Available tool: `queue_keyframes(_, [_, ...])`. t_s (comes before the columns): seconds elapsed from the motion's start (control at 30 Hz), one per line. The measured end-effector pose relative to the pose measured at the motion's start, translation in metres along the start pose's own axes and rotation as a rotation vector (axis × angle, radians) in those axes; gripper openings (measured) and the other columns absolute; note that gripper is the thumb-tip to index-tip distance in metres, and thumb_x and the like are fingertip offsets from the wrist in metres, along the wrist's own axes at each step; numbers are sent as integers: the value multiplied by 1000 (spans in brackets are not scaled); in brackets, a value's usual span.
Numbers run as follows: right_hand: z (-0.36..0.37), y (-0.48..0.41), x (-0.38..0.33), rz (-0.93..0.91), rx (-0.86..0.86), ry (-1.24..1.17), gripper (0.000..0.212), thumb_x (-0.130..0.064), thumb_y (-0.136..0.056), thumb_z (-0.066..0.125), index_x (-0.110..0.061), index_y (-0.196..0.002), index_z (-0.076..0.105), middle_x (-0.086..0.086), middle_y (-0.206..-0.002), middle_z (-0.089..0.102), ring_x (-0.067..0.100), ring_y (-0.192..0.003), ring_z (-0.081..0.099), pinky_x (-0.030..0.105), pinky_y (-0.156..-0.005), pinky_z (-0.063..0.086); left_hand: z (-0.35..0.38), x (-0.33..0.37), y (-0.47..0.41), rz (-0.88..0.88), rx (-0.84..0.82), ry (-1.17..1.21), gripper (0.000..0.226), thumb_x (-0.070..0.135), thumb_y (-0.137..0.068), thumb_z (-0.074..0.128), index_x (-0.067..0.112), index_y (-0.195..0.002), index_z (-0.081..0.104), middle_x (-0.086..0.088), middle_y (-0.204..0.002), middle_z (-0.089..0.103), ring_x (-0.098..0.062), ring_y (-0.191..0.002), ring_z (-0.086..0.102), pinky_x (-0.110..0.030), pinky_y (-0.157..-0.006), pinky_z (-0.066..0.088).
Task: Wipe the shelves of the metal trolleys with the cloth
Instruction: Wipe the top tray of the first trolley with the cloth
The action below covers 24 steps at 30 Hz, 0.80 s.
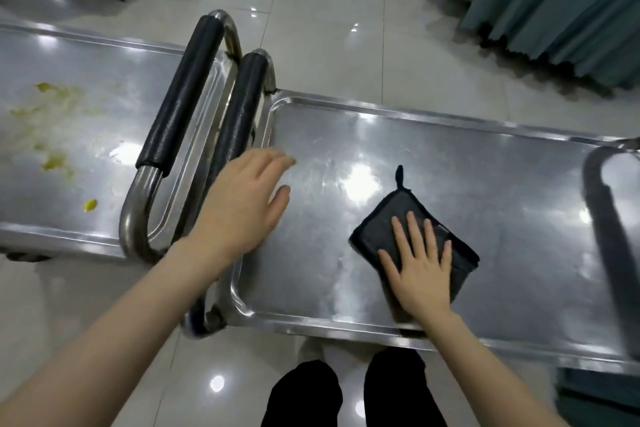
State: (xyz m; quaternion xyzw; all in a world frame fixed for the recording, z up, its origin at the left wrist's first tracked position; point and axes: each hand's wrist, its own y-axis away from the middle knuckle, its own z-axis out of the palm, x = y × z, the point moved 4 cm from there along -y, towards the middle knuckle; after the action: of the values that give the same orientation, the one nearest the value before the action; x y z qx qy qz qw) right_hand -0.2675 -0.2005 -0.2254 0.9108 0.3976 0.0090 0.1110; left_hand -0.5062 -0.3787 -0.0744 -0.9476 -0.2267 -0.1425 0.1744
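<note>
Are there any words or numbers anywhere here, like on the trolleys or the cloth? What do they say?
None: there are no words, numbers, labels or signs to read.
The cloth under the right hand is plain and dark.
The right shelf and left shelf are bare metal, and the handle grips are plain black.
The yellow smears are mess, not writing.

A dark folded cloth (384, 229) lies flat on the shiny steel right trolley's shelf (502, 191), while the left trolley's shelf (104, 87) beside it carries yellow stains (52, 159).
</note>
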Motion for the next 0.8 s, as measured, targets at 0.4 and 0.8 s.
queue_keyframes(0.4, [19,35,-201,-539,-29,-91,64,-59,-98,29,-32,-155,18,-6,-164,7,27,-150,-7,62,-116,-1,1,12,69,-178,78,-46,36,22,-94,49,13,-128,56,-3,-133,57,-19,-130,47,-39,-113,29])
queue_keyframes(0.8, [7,74,59,-101,-61,5,66,-68,-95,10,-42,-154,-3,-12,-163,-7,16,-150,-13,55,-119,-1,33,40,105,-157,96,36,33,7,-89,50,3,-121,61,-11,-124,59,-29,-119,52,-34,-106,37])
